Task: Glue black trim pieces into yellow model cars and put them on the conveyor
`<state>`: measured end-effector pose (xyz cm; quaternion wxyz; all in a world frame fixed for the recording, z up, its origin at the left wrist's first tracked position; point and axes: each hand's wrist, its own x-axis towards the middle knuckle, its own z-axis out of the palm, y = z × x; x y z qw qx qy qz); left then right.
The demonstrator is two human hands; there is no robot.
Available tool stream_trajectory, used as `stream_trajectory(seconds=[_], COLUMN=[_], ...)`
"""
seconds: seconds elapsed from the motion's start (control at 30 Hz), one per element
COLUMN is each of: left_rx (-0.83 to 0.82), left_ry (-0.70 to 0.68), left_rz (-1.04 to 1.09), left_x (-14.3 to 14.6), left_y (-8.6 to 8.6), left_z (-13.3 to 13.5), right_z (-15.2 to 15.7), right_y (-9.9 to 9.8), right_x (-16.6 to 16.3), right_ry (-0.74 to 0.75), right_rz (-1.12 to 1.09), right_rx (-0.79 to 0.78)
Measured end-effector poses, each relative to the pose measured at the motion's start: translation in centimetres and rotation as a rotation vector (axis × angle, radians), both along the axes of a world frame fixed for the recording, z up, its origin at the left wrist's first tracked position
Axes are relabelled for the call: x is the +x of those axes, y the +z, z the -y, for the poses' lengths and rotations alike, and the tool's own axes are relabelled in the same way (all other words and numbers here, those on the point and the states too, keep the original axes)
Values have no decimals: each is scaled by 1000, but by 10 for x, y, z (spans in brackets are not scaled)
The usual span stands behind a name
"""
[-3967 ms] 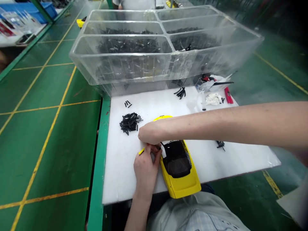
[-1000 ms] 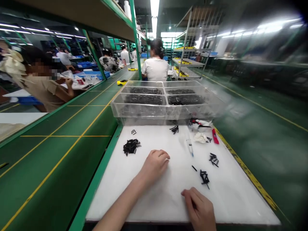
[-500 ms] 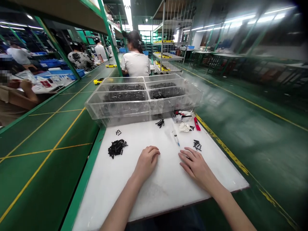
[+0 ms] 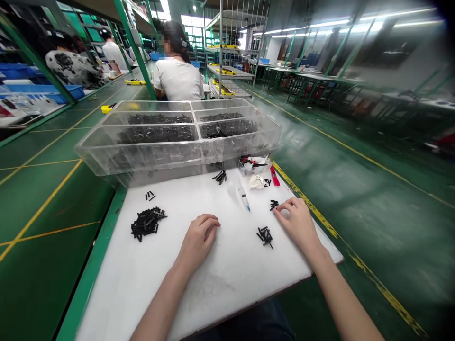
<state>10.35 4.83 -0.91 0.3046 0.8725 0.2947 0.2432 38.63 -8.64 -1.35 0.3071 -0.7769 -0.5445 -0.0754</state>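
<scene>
My left hand point(image 4: 199, 237) rests on the white tabletop point(image 4: 227, 270) with its fingers curled in; whatever it may hold is hidden. At the right, the thumb and forefinger of my right hand point(image 4: 297, 223) pinch at the edge of a few short black pieces point(image 4: 273, 204). Nearer to me lies a small heap of similar black pieces point(image 4: 265, 236), between the two hands. A large pile of short black pieces point(image 4: 147, 222) is at the left, with a few strays point(image 4: 150, 195) behind it. A clear syringe with a blue tip point(image 4: 244, 199) lies beyond my hands.
A clear divided bin point(image 4: 142, 158) full of black parts spans the table's back. Before it are curved black strips point(image 4: 220, 177), crumpled white tissue point(image 4: 256, 182), a red tool point(image 4: 275, 175) and a small clear box point(image 4: 254, 166). A seated person point(image 4: 177, 78) is ahead; a green conveyor point(image 4: 46, 189) runs left.
My right hand has moved outward to the small black pieces at the right, uncovering the heap that was beneath it. My left hand stays curled on the table. The view has shifted right.
</scene>
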Motion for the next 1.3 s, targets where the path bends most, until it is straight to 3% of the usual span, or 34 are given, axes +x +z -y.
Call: stream_trajectory(seconds=[0.2,0.4,0.5,0.6,0.67,0.73,0.87,1.07,1.3], left_rx=[-13,-31,-96,-315,-461,-528,-504,-764,-803], left_ry=[4,13,57,98,78,36,14,126,172], left_rz=[3,14,42,136,195,222,197,364,408], left_x=[1,0,2,7,10,10,6,1,-1], left_y=[-1,8,24,43,53,58,58,57,60], left_z=[0,8,25,49,64,75,82,84,94], right_z=[-3,6,12,15,17,17,18,26,31], right_y=[4,27,43,57,64,68,70,70,77], right_x=[-4,-30,-57,-85,-99,-109,-117,-127,-141], right_ry=[41,13,106,292,394,453,528,492,467], right_rz=[-118,-353,-716,-1146,-1254,-1288,-1310,-1325,-1350], right_rx=[-12,20,-53,-149,-205,-266,-340,-222,-209])
